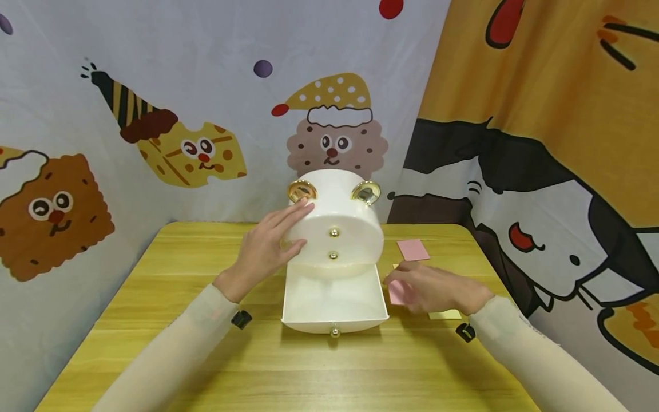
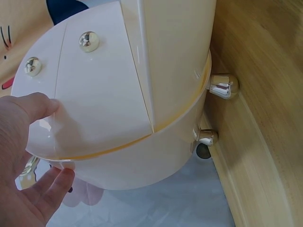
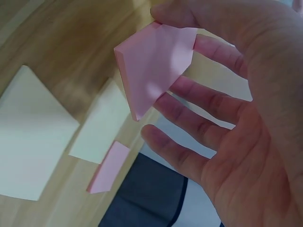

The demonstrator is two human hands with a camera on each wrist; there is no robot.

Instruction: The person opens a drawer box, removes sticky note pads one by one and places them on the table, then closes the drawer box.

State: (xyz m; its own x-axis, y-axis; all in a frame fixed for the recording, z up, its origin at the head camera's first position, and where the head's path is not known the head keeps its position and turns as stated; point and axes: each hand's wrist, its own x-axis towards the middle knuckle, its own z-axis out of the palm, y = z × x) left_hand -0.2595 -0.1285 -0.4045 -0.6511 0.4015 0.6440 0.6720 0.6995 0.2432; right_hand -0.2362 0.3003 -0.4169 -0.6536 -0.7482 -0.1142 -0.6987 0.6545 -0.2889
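Observation:
A rounded white desktop drawer box [image 1: 355,243] stands on the table with round gold knobs and two gold ear-like pieces on top. Its bottom drawer [image 1: 332,297] is pulled out toward me. My left hand [image 1: 265,243] holds the box at its upper left edge, thumb [image 2: 40,105] on the front face and fingers [image 2: 52,189] round on the curved side. Right of the drawer, my right hand [image 1: 435,286] pinches a square pink sticky-note pad [image 3: 154,66] between thumb and fingers. The pad is tilted, its thick edge showing in the right wrist view.
Another pink pad [image 1: 413,250] lies on the table [image 1: 206,360] behind my right hand. A pale yellow pad [image 1: 445,315] lies under that hand, and a second yellow one is mostly covered by it. A printed cartoon cloth [image 1: 216,57] hangs behind the table.

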